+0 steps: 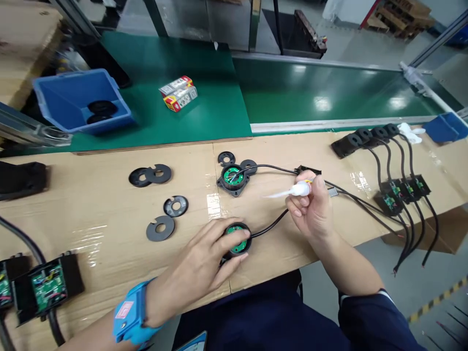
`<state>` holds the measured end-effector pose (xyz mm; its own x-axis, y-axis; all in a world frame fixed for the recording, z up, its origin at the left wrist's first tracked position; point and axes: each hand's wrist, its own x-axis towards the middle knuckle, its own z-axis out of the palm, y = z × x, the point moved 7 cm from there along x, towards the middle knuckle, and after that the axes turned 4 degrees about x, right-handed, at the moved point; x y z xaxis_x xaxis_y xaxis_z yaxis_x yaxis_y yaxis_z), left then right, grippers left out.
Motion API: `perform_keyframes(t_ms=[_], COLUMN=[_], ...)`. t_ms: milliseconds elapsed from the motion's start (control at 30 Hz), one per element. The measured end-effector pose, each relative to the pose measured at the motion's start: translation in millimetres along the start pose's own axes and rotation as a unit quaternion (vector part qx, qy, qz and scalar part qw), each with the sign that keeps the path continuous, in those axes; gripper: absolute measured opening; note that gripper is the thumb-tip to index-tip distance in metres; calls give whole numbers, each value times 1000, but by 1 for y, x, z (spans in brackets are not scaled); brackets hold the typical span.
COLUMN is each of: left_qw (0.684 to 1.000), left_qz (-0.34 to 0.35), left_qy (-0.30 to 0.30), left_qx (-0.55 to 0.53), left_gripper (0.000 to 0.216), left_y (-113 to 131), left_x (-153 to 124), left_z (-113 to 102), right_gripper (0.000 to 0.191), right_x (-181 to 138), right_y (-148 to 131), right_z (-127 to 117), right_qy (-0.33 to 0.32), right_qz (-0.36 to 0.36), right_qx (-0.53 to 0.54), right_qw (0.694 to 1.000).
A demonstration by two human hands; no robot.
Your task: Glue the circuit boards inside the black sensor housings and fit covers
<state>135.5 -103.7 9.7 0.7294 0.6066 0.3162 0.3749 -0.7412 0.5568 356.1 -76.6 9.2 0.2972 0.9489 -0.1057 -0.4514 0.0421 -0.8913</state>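
My left hand (214, 248) grips a round black housing (238, 239) with a green circuit board inside, its fingers lying over the top and side. In my right hand (310, 209) is a small glue tube (302, 188), its long white nozzle pointing left. A black cable runs from the gripped housing towards my right hand, where part of it is hidden. Just beyond my left hand sits a second housing (234, 179) with a green board and its own cable. Two black rings, one notched ring (226, 158) and one flat ring (249, 166), lie against it.
More black rings (161, 228) lie to the left on the cardboard-covered bench (120, 273). Wired black boxes (391, 202) line the right end; larger ones (49, 282) stand at front left. A blue bin (84, 97) and small cartons (179, 92) are on the green surface behind.
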Motion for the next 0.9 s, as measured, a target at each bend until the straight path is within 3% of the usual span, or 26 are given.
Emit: perform_keyframes(t_ms=[133,333,500,667,900], left_qw=[996,994,996,998,997], left_qz=[51,63,44,-2,-45], left_qy=[-63,10,22,58,50], left_qx=[44,91,76,-1,-34], left_gripper=[28,30,32,60,48], left_y=[11,17,17,9,4], left_x=[-2,2,3,-5,-10], left_z=[4,-10,-12,-10,-8], right_gripper=[52,51,48,42,27], right_x=[1,2,-2,-16,-33], right_y=[6,4,0,-1,-4], right_z=[2,3,3,7,21], right_qy=[-6,4,-8,-80,-189], right_qz=[22,8,-32,-93,-150], right_qx=[-4,19,5,-77,-155], right_qw=[1000,1000,999,989,958])
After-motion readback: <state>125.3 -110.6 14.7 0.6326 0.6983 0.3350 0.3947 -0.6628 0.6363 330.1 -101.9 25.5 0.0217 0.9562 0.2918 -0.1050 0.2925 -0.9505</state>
